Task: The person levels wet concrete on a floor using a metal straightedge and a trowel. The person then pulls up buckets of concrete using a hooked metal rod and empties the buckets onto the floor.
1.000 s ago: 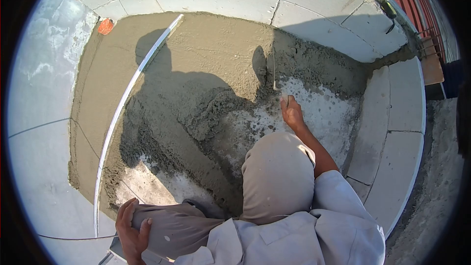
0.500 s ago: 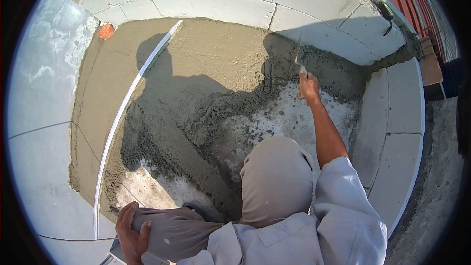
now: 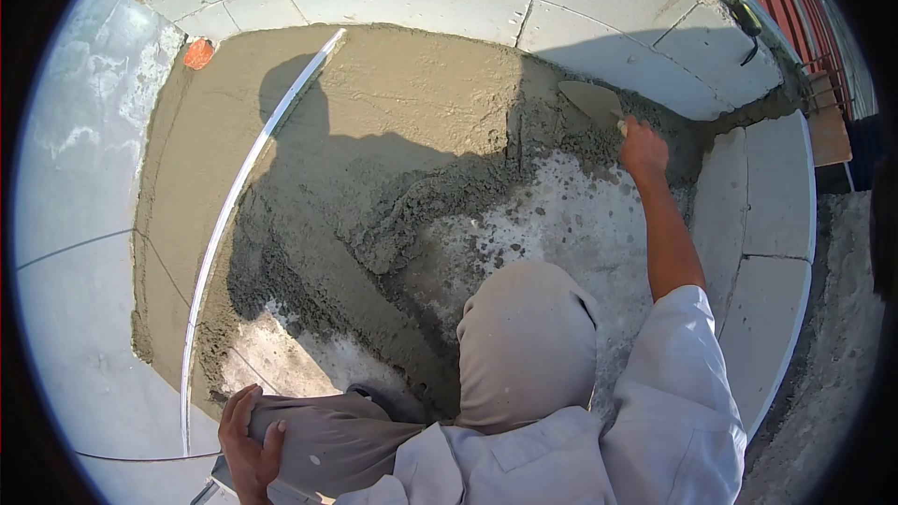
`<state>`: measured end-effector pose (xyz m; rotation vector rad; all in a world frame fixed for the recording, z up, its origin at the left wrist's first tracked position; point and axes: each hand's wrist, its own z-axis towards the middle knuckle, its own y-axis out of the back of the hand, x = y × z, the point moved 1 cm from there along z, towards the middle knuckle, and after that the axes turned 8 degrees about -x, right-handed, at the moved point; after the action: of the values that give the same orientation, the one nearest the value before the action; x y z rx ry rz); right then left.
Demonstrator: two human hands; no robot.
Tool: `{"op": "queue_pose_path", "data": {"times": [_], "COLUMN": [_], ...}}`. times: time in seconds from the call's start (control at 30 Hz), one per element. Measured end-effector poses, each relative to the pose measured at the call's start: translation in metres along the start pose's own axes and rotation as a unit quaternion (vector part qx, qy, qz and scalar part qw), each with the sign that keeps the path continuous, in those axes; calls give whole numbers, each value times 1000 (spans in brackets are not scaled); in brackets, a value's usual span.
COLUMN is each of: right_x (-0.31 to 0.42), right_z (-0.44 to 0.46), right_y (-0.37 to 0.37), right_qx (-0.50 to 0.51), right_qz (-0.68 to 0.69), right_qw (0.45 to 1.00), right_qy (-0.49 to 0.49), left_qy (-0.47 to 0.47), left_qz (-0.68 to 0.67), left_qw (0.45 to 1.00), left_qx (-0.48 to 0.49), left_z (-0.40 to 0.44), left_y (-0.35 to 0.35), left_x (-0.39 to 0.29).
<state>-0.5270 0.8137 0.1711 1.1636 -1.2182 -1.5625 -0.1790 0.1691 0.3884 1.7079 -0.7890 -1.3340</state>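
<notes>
My right hand [image 3: 644,150] is closed round the handle of a trowel [image 3: 593,103]. The trowel's blade lies over the wet mortar [image 3: 552,112] beside the back block wall, its flat face showing. At the lower left, my left hand [image 3: 251,444] rests on my bent knee [image 3: 318,430], fingers curved over the trouser cloth and thumb apart. Left of centre, a long pale straightedge [image 3: 229,210] lies across the smoothed mortar. Rough, heaped mortar borders the bare, spattered floor [image 3: 505,224] in front of me.
White block walls [image 3: 412,9] rise at the back and on the right [image 3: 762,252]. An orange piece [image 3: 198,54] sits in the far left corner. A green-and-black tool [image 3: 745,21] lies on the wall top. A thin cord [image 3: 140,457] crosses the lower left.
My right hand has moved to the right with the trowel, whose blade has turned from edge-on to show its flat face. My left hand stays on the knee.
</notes>
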Motion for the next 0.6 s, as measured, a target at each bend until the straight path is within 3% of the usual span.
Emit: {"op": "queue_pose_path", "data": {"times": [0.2,0.3,0.37,0.47,0.6], "right_x": [-20,-40,-43,-49,-4], "right_z": [53,66,58,30,-37], "right_y": [-13,26,45,45,42], "right_qx": [-49,4,-24,-22,34], "right_qz": [-108,-16,8,76,165], "right_qw": [980,981,977,980,976], "right_qy": [158,194,211,182,139], "left_qy": [3,14,18,9,26], "left_qz": [1,5,10,9,-60], "left_qw": [1000,1000,1000,1000,998], "left_qx": [6,8,9,11,18], "left_z": [6,9,6,7,14], "left_y": [-4,-4,-2,-3,-2], "left_x": [-2,-10,-6,1,0]}}
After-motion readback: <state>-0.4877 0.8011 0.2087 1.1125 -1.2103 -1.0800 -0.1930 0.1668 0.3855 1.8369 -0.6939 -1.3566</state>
